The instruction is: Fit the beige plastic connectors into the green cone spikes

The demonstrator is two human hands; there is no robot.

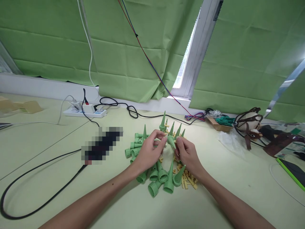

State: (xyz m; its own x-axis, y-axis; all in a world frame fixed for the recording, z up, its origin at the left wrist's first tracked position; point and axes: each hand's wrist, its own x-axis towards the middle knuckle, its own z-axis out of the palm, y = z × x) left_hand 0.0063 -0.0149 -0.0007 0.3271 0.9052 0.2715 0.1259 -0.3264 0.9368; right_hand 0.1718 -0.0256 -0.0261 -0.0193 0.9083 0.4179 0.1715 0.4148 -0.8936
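A green cone-shaped spike (171,142) is held in the air over the table, its point tilted down to the right. My left hand (150,149) has its fingertips closed at the wide end of it. My right hand (188,155) is pinched just right of the spike; a bit of yellow shows by its fingertips, but most of what it grips is hidden. Below and left of my hands lie several hollow green spikes (169,183). Small yellow plastic pieces (187,179) lie in a pile under my right hand. Behind, more green spikes (163,122) stand upright, some with yellow pieces attached.
A blurred-out dark object (103,144) with a black cable lies to the left. A white power strip (85,111) sits at the back by the wall. Toward the right are a cardboard box (218,124), a bag (250,122) and a green-edged black tablet (292,171).
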